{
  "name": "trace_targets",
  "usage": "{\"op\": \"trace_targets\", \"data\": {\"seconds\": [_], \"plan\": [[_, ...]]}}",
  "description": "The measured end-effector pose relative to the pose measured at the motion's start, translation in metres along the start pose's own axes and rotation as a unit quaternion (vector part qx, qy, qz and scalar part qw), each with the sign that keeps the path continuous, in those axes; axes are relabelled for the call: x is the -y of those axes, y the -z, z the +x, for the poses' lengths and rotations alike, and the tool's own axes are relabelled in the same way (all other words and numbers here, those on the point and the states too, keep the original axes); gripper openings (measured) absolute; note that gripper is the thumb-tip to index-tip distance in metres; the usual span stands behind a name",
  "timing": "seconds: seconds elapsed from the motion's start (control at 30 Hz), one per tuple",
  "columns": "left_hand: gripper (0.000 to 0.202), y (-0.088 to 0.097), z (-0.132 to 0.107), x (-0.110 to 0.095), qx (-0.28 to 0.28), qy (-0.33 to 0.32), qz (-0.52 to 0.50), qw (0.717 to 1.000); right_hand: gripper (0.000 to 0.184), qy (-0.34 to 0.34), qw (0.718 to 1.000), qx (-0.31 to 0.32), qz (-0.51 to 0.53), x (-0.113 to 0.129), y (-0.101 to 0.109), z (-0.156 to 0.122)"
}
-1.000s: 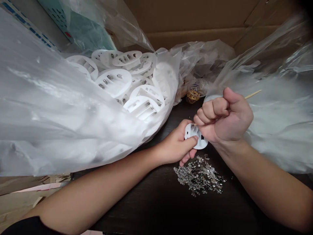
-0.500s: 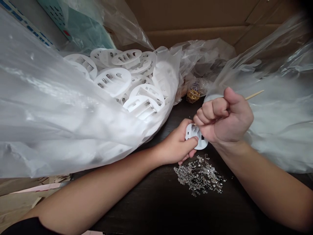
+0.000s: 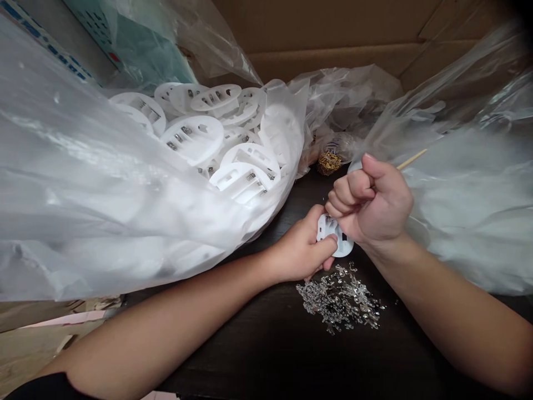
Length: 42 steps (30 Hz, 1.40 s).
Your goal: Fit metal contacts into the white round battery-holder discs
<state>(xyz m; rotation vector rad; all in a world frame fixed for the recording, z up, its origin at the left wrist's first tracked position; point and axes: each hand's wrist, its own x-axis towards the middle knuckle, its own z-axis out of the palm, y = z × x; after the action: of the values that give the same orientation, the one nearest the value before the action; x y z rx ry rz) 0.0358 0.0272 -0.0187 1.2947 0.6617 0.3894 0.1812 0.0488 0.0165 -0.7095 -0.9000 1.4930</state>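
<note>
My left hand (image 3: 300, 250) grips a small white plastic battery holder (image 3: 336, 236) between thumb and fingers, with metal contacts showing in its slots. My right hand (image 3: 370, 200) is a closed fist on a thin wooden stick (image 3: 412, 159), whose end pokes out at the upper right. The fist presses close above the holder and hides part of it. The stick's other end is hidden. Just below both hands, a loose heap of small silver metal clips (image 3: 339, 300) lies on the dark table (image 3: 266, 350).
A clear plastic bag (image 3: 104, 205) holds several white round holders (image 3: 194, 139) at left. Plastic sheeting (image 3: 466, 216) lies at right. A small bag of gold-coloured clips (image 3: 328, 164) sits behind the hands. Cardboard box walls (image 3: 333, 55) stand behind.
My right fist has shifted left and slightly down, and the stick's end has swung with it. My left hand and the holder have barely moved.
</note>
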Motion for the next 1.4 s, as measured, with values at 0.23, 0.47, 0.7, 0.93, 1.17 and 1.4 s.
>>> {"op": "trace_targets", "data": {"seconds": [0.23,0.47,0.7,0.93,1.17,1.4], "plan": [[0.017,-0.001,0.0,-0.001,-0.004,0.009,-0.035,0.999,0.061,0.028,0.999,0.014,0.021,-0.002,0.002,-0.002],[0.019,0.0,0.0,-0.002,0.003,0.007,-0.049,0.999,0.061,0.027,0.999,0.007,0.024,0.001,0.005,-0.002],[0.018,0.001,0.0,-0.002,0.002,0.011,-0.041,0.999,0.063,0.035,0.999,0.002,-0.003,-0.002,0.003,-0.004],[0.016,0.001,0.001,0.003,-0.003,0.009,-0.024,1.0,0.059,0.035,0.999,-0.026,0.008,-0.007,-0.004,-0.004],[0.017,0.001,-0.001,0.002,-0.01,0.007,0.006,1.0,0.062,0.026,0.999,-0.013,-0.012,-0.009,-0.002,-0.005],[0.017,0.0,-0.002,-0.001,-0.021,-0.011,0.003,1.0,0.061,0.032,0.999,0.02,0.005,-0.003,-0.002,-0.005]]}}
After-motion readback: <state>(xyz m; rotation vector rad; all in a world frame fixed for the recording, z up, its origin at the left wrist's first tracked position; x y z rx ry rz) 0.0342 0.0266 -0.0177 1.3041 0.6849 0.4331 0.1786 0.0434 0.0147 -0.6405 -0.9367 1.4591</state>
